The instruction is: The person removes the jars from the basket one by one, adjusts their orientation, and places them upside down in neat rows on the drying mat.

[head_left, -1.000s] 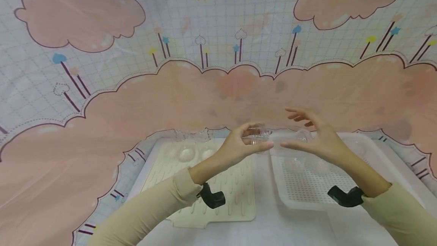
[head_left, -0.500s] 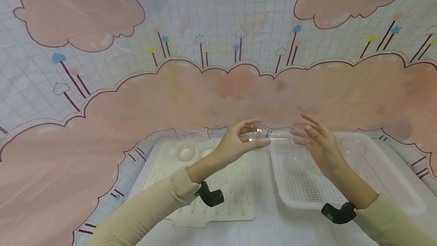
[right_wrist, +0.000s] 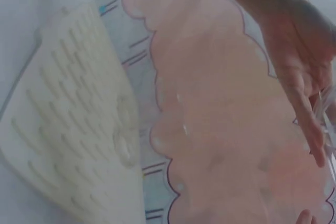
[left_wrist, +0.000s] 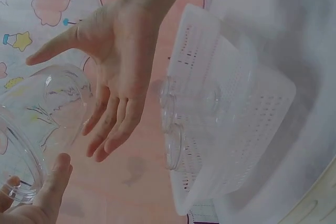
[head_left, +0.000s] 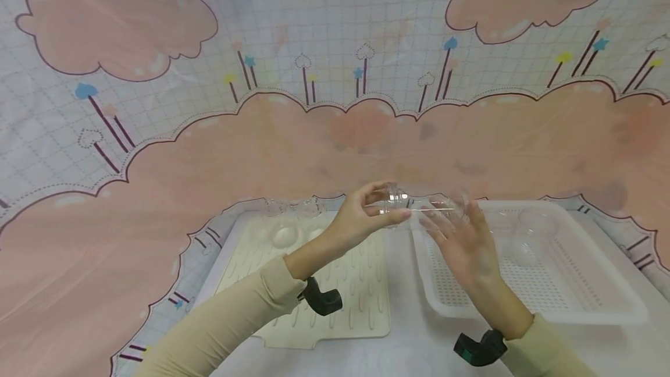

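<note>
My left hand grips one end of a clear, see-through cup, held sideways above the table; the cup's rim and walls show close up in the left wrist view. My right hand is by the cup's other end, its fingers straight and partly seen through the clear wall. Whether they touch it I cannot tell. The left wrist view shows the right hand with thumb spread and nothing between the fingers. In the right wrist view the left hand holds the cup at the edge.
On the right stands a white perforated basket with several clear cups in it. A cream ribbed draining board lies on the left, with clear cups at its far end. A patterned cloth hangs behind.
My right hand has swung left and turned, from a spread grasping shape beside the cup to straight fingers alongside its end. The left hand has kept its hold, barely moving.
</note>
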{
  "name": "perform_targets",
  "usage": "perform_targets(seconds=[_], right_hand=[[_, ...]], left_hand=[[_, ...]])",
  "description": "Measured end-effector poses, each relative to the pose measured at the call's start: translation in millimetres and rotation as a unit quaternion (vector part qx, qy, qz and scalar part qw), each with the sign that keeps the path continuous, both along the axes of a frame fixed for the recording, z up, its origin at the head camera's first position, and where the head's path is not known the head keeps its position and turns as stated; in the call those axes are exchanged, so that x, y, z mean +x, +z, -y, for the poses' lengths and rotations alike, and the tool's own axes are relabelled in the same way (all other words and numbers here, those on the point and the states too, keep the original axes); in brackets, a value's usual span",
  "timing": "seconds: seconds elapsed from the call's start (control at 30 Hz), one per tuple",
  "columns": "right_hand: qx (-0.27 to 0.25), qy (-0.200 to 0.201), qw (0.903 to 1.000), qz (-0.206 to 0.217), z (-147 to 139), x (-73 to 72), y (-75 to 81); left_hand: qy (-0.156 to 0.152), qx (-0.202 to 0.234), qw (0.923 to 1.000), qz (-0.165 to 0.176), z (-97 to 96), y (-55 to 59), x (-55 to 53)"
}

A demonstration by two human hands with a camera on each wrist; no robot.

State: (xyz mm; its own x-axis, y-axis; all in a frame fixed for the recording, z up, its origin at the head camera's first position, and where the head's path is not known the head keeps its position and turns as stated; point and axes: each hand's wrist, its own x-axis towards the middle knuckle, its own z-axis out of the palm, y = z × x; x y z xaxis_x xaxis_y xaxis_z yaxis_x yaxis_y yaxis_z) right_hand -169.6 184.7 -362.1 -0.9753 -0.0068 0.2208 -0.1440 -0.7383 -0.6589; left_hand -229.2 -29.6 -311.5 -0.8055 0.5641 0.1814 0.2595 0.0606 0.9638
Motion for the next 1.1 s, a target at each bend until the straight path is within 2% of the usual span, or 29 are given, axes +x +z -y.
perform_targets(seconds=[0.2, 0.37, 0.5, 0.93, 1.1], right_hand=[[-0.094, 0.0, 0.9952, 0.026, 15.6, -0.7, 1.1], [-0.147, -0.009, 0.9889, 0.022, 24.2, -2.2, 4.5], [-0.188, -0.018, 0.9817, 0.028, 30.2, -4.0, 7.1], [-0.244, -0.028, 0.9685, 0.041, 39.9, -10.4, 13.9], [-0.229, -0.032, 0.972, 0.044, 40.4, -12.0, 14.7]], left_hand=[[-0.007, 0.018, 0.9998, 0.01, -1.4, 0.5, 0.6], [-0.018, 0.037, 0.999, 0.014, -2.7, -0.6, -0.4], [-0.011, 0.034, 0.9993, 0.01, -2.5, -1.9, -0.3], [-0.011, 0.059, 0.9979, 0.023, -0.7, -3.2, 0.1], [-0.019, 0.073, 0.9968, 0.027, -0.3, -3.5, -0.7]])
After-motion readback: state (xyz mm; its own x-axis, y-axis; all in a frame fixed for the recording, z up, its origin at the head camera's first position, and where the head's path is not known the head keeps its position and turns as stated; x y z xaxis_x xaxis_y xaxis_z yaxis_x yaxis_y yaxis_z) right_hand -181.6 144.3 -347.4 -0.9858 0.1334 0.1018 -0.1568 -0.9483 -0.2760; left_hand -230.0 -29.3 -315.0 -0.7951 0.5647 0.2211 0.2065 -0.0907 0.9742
